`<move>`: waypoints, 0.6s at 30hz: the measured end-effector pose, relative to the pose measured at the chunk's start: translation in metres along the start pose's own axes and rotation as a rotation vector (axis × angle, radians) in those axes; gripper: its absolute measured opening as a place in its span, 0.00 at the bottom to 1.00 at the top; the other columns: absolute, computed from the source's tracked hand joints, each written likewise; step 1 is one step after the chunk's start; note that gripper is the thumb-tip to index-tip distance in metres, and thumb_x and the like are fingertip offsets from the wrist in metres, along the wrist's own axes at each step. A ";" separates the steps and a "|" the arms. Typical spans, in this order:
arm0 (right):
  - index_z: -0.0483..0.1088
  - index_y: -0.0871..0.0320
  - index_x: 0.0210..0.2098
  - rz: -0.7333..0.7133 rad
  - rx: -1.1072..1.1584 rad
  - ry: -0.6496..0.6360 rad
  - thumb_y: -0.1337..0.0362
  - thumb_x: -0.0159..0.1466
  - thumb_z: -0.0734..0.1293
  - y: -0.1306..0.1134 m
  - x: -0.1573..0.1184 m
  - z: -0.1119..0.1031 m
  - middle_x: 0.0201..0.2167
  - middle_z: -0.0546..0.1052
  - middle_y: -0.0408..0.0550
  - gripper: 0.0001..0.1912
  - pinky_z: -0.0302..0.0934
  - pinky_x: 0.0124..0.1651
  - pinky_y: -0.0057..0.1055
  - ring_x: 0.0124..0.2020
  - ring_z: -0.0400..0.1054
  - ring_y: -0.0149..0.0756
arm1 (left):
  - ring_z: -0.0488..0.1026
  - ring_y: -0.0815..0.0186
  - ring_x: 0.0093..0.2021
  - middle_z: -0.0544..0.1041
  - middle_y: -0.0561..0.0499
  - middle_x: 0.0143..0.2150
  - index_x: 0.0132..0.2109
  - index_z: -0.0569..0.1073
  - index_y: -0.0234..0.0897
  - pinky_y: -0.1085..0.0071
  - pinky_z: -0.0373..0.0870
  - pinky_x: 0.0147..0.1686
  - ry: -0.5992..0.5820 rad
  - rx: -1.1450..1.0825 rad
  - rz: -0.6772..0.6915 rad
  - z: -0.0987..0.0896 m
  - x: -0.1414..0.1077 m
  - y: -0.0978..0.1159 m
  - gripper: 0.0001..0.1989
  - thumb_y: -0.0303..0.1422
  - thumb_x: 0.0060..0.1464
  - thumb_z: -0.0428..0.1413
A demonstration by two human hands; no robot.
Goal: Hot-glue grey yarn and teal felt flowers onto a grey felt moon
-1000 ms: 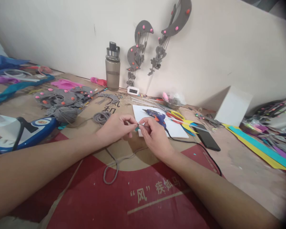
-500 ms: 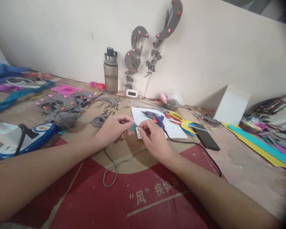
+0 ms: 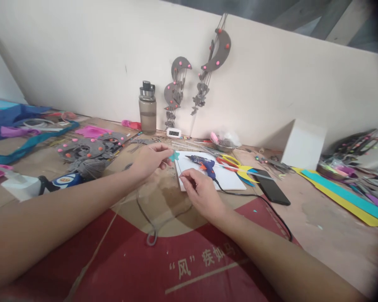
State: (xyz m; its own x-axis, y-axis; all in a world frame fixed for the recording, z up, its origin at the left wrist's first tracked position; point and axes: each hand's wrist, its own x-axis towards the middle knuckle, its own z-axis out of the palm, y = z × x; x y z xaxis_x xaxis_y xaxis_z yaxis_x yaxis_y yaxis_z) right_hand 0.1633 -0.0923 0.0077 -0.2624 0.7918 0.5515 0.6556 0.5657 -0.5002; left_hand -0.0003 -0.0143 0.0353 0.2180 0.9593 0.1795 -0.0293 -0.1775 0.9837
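Note:
My left hand (image 3: 151, 162) pinches a small teal cut-out piece (image 3: 175, 155) with a wavy edge, held over the left edge of a white board. Just right of it and lower, my right hand (image 3: 202, 189) has thumb and fingertips pressed together; what is between them is too small to make out. A grey cord (image 3: 151, 237) lies slack below both hands with a small loop. One end runs up towards my right hand, the other towards the left wrist. On the white board (image 3: 229, 181) lies a blue glue gun (image 3: 204, 162), close to my right fingers.
Yellow-handled scissors (image 3: 230, 160) and a black phone (image 3: 272, 188) lie right of the board. The glue gun's black cable (image 3: 264, 196) curves across the right side. Grey yarn (image 3: 93, 167), a white-and-blue appliance (image 3: 25, 184) and a bottle (image 3: 148, 110) stand left. Grey crescent hangings (image 3: 222, 50) are on the wall.
My hands have moved apart, and the teal piece now shows clearly at my left fingertips. The cord's loop has become smaller. The view has tilted up, so the table things sit lower.

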 end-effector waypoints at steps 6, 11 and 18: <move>0.67 0.57 0.40 -0.204 -0.043 -0.155 0.64 0.67 0.56 -0.014 -0.006 -0.004 0.33 0.72 0.47 0.09 0.57 0.38 0.27 0.35 0.65 0.32 | 0.70 0.73 0.23 0.72 0.55 0.25 0.32 0.70 0.34 0.80 0.56 0.17 0.069 -0.197 -0.143 -0.007 -0.001 -0.029 0.14 0.38 0.40 0.63; 0.68 0.57 0.38 -0.551 -0.202 -0.317 0.60 0.67 0.56 -0.030 -0.011 -0.005 0.31 0.73 0.45 0.12 0.56 0.33 0.28 0.32 0.64 0.30 | 0.71 0.72 0.25 0.72 0.54 0.24 0.34 0.70 0.33 0.81 0.58 0.18 0.076 -0.234 -0.144 -0.011 -0.003 -0.037 0.17 0.40 0.40 0.63; 0.69 0.57 0.31 -0.827 -0.089 -0.258 0.54 0.65 0.59 -0.029 -0.008 -0.008 0.26 0.73 0.44 0.15 0.55 0.38 0.33 0.31 0.64 0.32 | 0.70 0.73 0.24 0.73 0.53 0.26 0.34 0.71 0.33 0.80 0.58 0.18 0.021 -0.242 -0.132 -0.010 -0.003 -0.038 0.16 0.40 0.41 0.63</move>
State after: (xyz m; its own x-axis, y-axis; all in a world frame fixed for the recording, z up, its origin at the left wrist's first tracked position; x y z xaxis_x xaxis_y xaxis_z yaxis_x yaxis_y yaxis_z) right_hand 0.1516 -0.1165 0.0230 -0.8238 0.1687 0.5412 0.2343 0.9707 0.0541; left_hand -0.0099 -0.0085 -0.0029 0.2156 0.9754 0.0469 -0.2349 0.0052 0.9720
